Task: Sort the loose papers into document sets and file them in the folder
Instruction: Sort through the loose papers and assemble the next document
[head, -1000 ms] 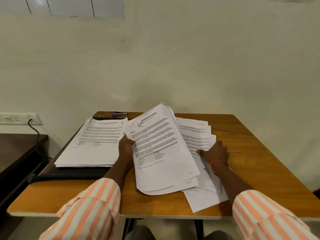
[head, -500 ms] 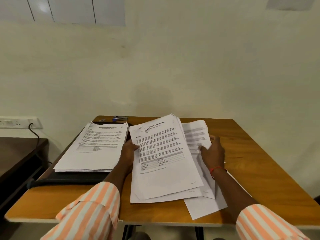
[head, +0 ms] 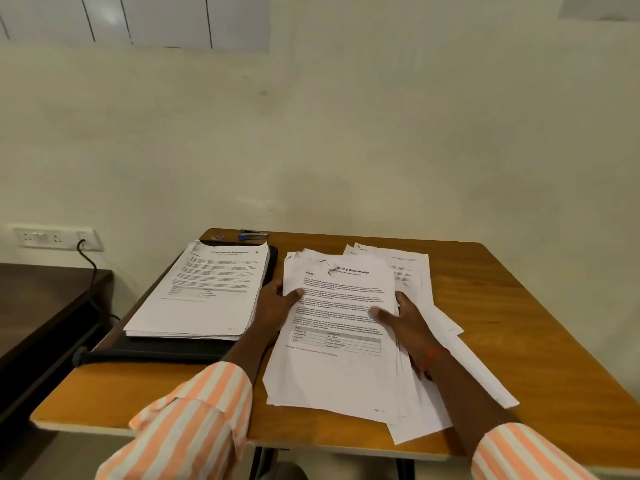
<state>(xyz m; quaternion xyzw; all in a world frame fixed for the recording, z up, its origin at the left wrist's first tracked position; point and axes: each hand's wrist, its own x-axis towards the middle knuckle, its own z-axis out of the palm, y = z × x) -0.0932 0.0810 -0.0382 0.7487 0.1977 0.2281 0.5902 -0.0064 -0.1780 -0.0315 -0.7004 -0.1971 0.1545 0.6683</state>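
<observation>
While both hands close on the pile, the head view shows the loose papers (head: 339, 327) lying mid-desk, fanned and uneven. The left hand (head: 275, 303) grips their left edge, thumb over the top sheet; the rest of its fingers are hidden by the paper. The right hand (head: 407, 322) pinches the right edge, thumb flat on the print and fingers (head: 401, 299) curled at the margin. A sorted stack (head: 207, 289) rests on the black folder (head: 166, 351) just to the left, and a stapler (head: 252, 233) sits at the far edge of the desk (head: 519, 306).

The risk, as I judge it, lies in the stray sheets (head: 419, 271) poking out beneath and to the right. If the pile is lifted or squared now, those could slide free, or pages from different sets could stay mixed. The near corners overhang the desk edge, so a careless tug might spill them to the floor.
</observation>
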